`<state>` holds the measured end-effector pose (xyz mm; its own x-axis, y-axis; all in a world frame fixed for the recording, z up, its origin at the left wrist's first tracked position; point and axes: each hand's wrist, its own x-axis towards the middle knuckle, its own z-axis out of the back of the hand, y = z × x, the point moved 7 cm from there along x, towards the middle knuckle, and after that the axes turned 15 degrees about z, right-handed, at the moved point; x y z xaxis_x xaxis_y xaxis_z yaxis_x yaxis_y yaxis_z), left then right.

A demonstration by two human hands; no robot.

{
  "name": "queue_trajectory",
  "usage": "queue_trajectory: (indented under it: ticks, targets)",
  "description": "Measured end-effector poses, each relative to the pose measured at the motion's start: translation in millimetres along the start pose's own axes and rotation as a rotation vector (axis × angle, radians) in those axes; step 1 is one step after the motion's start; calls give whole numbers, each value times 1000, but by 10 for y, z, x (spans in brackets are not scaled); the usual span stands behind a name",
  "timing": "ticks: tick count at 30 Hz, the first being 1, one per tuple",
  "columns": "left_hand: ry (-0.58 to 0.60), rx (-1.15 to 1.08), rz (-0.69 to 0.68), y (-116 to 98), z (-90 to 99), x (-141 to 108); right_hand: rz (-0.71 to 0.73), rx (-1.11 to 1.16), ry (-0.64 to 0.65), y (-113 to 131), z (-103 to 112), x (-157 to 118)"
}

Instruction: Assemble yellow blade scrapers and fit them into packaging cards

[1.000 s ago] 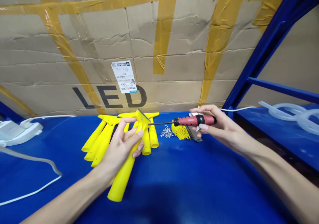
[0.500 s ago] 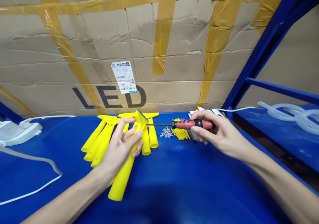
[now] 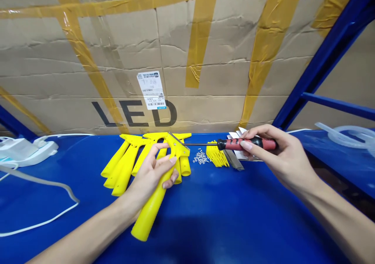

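Note:
My left hand point(image 3: 159, 168) is closed around a yellow scraper point(image 3: 149, 213), its head pointing up and its hollow handle end pointing down toward me. A thin blade edge and small screws show on the scraper's head. My right hand point(image 3: 275, 146) is closed around the red and black grip of a screwdriver point(image 3: 227, 144). The screwdriver lies level, its shaft reaching left to the scraper's head; whether the tip touches a screw I cannot tell. Behind my left hand lie several more yellow scrapers point(image 3: 125, 174). Loose screws point(image 3: 200, 157) form a small pile under the shaft.
Beside the screws are stacked yellow plates point(image 3: 216, 154) and grey strips point(image 3: 233, 160). A taped cardboard box point(image 3: 222, 99) stands behind the blue table point(image 3: 222, 217). White cables and a power strip point(image 3: 38, 154) are at left; clear tubing point(image 3: 345, 137) and a blue frame point(image 3: 316, 60) at right.
The view has shifted, so the scene sits further right. The screwdriver has drawn slightly right relative to the scraper's head, and a screw there now shows. Both hands keep their holds.

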<state>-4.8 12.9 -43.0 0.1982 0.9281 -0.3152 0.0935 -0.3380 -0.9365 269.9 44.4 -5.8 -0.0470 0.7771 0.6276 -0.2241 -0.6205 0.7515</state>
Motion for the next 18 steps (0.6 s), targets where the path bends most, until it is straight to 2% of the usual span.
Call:
queue_trajectory:
  ticks: [12, 18]
  targets:
    - [79, -20, 42, 45, -68, 1, 64, -12, 31, 74, -44, -20]
    - [72, -28, 71, 42, -78, -2, 46, -6, 32, 53, -46, -29]
